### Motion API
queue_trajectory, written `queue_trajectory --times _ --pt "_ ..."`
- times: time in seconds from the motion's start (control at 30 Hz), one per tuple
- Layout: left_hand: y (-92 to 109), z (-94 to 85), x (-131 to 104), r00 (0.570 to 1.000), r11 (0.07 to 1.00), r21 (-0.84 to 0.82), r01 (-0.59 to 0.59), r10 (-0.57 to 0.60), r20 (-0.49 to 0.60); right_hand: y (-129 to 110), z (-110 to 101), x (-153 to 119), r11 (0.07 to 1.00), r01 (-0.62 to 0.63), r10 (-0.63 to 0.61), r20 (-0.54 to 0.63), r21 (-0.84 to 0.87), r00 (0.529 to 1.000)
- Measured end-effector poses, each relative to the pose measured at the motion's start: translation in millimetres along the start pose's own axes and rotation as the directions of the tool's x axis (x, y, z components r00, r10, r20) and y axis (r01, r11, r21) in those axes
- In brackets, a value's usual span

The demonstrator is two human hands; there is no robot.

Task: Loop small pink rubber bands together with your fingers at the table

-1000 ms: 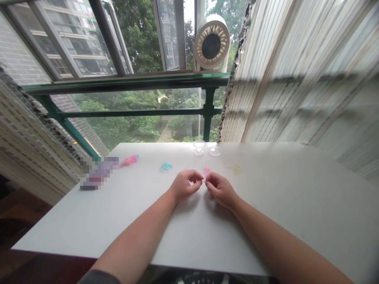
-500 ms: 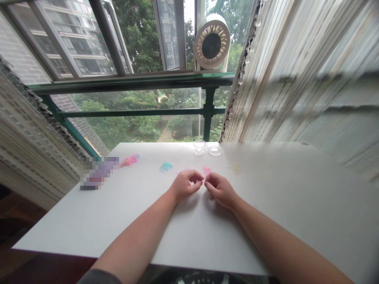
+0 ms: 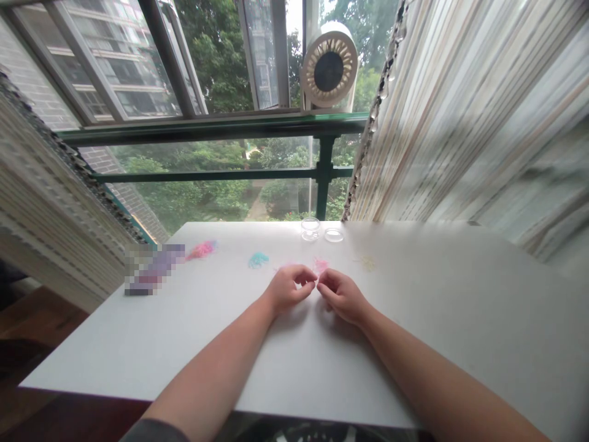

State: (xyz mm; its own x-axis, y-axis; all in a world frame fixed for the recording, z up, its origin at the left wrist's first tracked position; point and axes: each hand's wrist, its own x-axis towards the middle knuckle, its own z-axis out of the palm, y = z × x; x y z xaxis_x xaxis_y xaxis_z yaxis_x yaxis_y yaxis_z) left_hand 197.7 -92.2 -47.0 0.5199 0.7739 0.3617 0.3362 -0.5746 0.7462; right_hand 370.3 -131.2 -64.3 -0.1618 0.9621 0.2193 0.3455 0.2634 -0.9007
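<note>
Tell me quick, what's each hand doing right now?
Left hand: fingers curled, tips nearly together; can't tell if it holds anything.
Right hand: fingertips pinched; anything between them is too small to see.

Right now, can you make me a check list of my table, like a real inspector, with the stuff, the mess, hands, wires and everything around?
Surface: white table, looks flat.
Things: blue-green pile, pink pile, pale yellow pile, mixed-colour pile; clear round tub beside clear round dish.
Clutter: purplish thing at the left edge, too blurred to name.
Hands: left hand and right hand have fingertips close together; too small to tell what they hold.
Cables: nothing seen.
Surroundings: white fan, green railing, striped curtains.
</note>
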Motion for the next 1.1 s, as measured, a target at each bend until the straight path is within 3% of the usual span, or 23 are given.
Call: queue_trajectory --times 1.1 --pt "-1.3 -1.0 0.4 0.998 1.0 0.012 0.012 -0.013 0.056 -1.7 0.7 -1.3 1.0 -0.007 0.007 0.021 0.005 1.0"
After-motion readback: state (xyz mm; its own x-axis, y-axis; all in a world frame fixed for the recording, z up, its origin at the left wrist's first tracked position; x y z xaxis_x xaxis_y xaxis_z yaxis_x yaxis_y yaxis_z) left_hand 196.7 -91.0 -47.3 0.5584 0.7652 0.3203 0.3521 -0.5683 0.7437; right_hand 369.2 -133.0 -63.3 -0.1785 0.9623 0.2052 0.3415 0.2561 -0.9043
